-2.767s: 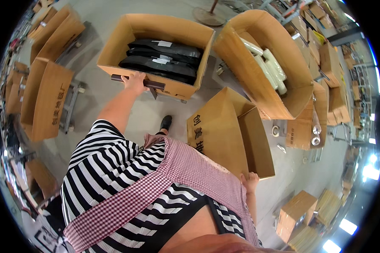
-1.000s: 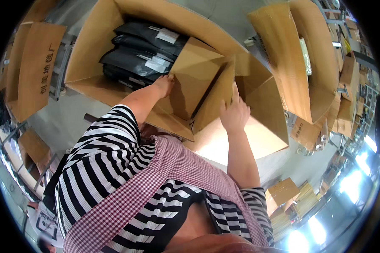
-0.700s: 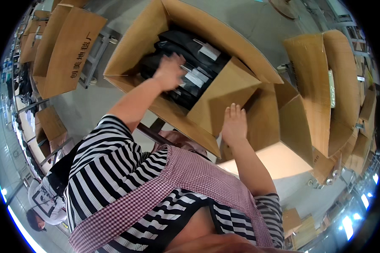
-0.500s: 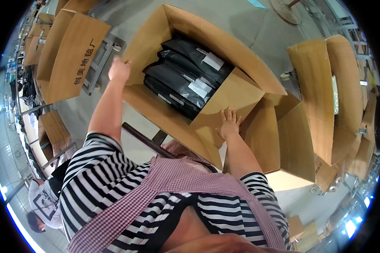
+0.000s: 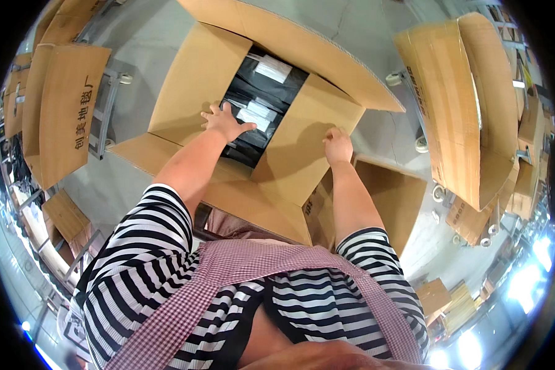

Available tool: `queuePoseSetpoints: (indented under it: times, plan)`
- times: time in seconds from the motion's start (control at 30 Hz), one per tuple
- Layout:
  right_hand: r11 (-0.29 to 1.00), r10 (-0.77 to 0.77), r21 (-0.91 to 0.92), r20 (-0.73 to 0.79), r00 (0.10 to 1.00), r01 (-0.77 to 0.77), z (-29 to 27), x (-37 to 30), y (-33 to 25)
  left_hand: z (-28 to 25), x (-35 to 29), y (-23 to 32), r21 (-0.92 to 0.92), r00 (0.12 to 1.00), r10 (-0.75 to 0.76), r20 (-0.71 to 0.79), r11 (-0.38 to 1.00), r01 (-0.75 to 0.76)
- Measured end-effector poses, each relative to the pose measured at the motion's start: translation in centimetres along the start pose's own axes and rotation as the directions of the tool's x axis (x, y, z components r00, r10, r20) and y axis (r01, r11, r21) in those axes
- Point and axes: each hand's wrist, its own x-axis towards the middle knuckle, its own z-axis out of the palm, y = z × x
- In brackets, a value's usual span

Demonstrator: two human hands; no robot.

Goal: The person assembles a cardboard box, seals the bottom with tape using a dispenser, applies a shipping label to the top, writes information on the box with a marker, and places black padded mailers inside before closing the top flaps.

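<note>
A large cardboard box (image 5: 228, 11) stands before me with its long flaps raised. Inside lie several black plastic packages (image 5: 243, 148) with white labels (image 5: 271, 69). The left short flap (image 5: 198, 71) and the right short flap (image 5: 308, 129) are folded inward, leaving a strip of packages visible between them. My left hand (image 5: 224, 125) is open, fingers spread, over the left flap's inner edge and the packages. At the fold of the right flap is my right hand (image 5: 338, 148), its fingers curled in; nothing shows in them.
An open box (image 5: 393, 194) stands right of the large one, close by my right forearm. Further right another open box (image 5: 441, 92) sits on a wheeled cart. On the left a printed box (image 5: 68, 117) rests on a metal trolley (image 5: 109, 105).
The left short flap has come down inward over part of the packages. My left hand has moved right to its inner edge. My right hand has gone from flat to curled.
</note>
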Motion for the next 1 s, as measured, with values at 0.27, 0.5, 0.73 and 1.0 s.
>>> queuePoseSetpoints:
  times: [0.27,0.5,0.73,1.0]
  plan:
    - [0.971,0.13,-0.225,0.195,0.972,-0.084,0.0,3.6,-1.2,4.2,-0.8,2.2,0.075,0.999,-0.01,-0.041,0.997,0.013]
    - [0.939,0.145,-0.339,0.236,0.961,-0.058,-1.5,2.3,-4.8,4.9,-1.3,3.7,0.073,0.999,-0.05,0.011,0.996,0.049]
    - [0.95,0.117,-0.31,0.231,0.966,-0.041,-1.3,2.5,-3.4,5.0,-1.2,4.7,0.045,0.997,-0.074,0.014,0.996,0.074]
    - [0.907,-0.399,0.027,-0.268,0.877,0.421,-7.7,2.4,-6.4,5.7,-0.6,5.3,0.055,0.997,0.072,-0.041,0.996,-0.069]
